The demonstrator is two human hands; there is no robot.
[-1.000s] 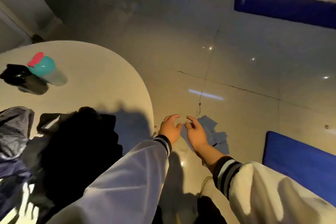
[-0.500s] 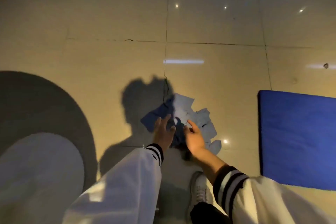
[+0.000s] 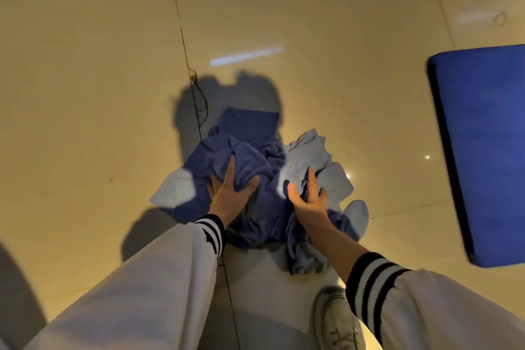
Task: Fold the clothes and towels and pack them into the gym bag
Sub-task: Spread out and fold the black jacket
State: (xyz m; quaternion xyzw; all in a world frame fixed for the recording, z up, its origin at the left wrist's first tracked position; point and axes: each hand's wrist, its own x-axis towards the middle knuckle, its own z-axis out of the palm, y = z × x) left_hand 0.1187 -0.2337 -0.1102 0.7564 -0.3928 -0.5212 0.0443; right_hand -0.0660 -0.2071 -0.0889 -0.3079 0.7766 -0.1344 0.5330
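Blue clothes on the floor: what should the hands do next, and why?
Probably close both hands and lift the heap. The left hand lies spread on the dark blue cloth, the right hand has fingers in the light blue cloth, and both cloths lie crumpled on the floor; no gym bag shows.

From my end I see two baggy, pale grey sleeves, soft and creased. The left sleeve (image 3: 136, 293) ends in a ribbed black left cuff (image 3: 211, 231) with two white stripes. The right sleeve (image 3: 454, 310) has a matching striped right cuff (image 3: 372, 273), sitting further up the forearm. The left hand (image 3: 230, 193) and right hand (image 3: 306, 202) are bare. Low in my view is one pale lace-up trainer (image 3: 336, 321).
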